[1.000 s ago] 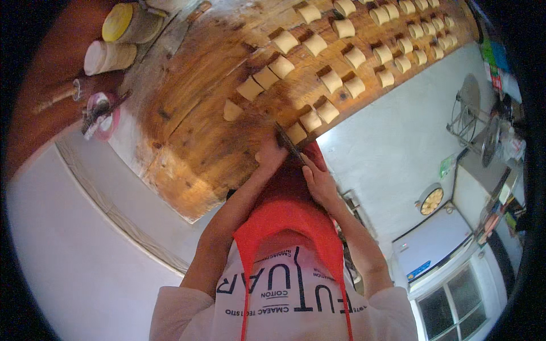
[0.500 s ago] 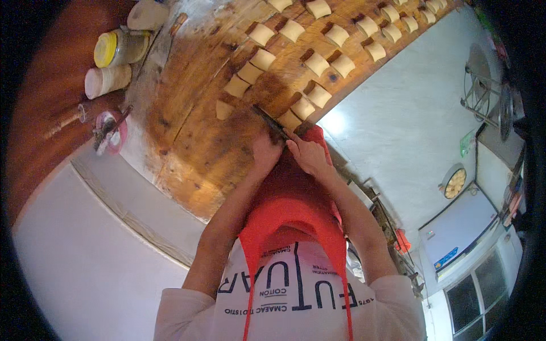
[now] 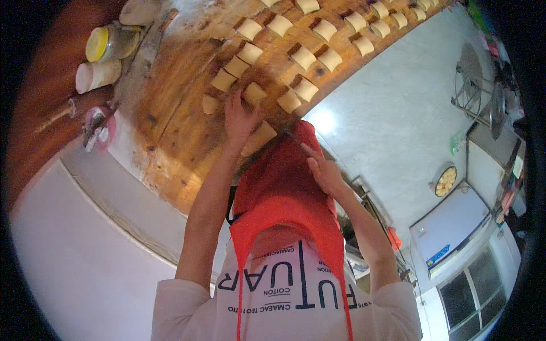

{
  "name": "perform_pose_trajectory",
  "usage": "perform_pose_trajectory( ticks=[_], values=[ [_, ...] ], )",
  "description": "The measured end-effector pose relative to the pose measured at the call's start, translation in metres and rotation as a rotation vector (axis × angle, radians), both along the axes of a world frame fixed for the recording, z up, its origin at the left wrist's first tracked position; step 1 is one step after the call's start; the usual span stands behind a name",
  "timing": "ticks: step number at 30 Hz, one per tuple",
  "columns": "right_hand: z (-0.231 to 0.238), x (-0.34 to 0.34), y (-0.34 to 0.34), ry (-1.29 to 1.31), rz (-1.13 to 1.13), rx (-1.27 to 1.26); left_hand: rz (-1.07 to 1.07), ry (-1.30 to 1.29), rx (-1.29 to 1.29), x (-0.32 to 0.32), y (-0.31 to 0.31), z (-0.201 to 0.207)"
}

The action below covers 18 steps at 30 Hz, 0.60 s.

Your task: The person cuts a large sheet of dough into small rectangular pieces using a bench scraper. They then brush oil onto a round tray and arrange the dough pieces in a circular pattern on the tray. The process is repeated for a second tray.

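My left hand (image 3: 242, 120) reaches over the wooden board, its thumb and fingers around the near-left corner of a pale cut dough piece (image 3: 255, 94). Nearer to me, a longer dough piece (image 3: 259, 140) lies at the board's front edge, partly covered by my left wrist. My right hand (image 3: 326, 174) is closed around a knife (image 3: 291, 134), its forefinger stretched along it; the dark blade is blurred and hard to see against the red apron. A small dough end (image 3: 210, 104) rests left of my left fingers.
Several cut dough pieces (image 3: 303, 57) sit in rows across the wooden board (image 3: 176, 125). Jars, one with a yellow lid (image 3: 97, 45), stand at the far left. A metal stand (image 3: 475, 96) is on the grey floor (image 3: 387, 108) to the right.
My left hand has moved forward and left, and a dough piece now lies apart at its fingers. The knife has drawn back right, uncovering the longer dough piece. The view has shifted slightly.
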State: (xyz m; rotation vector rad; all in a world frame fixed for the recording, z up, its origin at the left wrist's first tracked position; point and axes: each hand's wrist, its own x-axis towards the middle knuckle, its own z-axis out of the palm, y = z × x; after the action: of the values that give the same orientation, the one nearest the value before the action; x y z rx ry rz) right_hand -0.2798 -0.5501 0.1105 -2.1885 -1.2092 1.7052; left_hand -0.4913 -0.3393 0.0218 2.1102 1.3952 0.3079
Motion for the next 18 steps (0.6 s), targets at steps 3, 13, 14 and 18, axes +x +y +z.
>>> perform_pose_trajectory(
  ticks=[3, 13, 14, 18],
  values=[
    [-0.009, -0.022, 0.016, 0.068, 0.076, 0.060, -0.048, 0.065, -0.116, -0.032, -0.031, 0.006],
    [-0.012, -0.064, 0.038, 0.077, 0.129, 0.081, 0.501, -0.160, -0.332, -0.029, -0.104, -0.017],
    [-0.007, -0.064, 0.041, 0.059, 0.154, 0.063, 0.489, -0.124, -0.296, -0.030, -0.106, -0.017],
    [0.015, -0.054, 0.043, -0.003, 0.262, 0.016, 0.510, -0.094, -0.256, -0.031, -0.114, -0.018]
  ],
)
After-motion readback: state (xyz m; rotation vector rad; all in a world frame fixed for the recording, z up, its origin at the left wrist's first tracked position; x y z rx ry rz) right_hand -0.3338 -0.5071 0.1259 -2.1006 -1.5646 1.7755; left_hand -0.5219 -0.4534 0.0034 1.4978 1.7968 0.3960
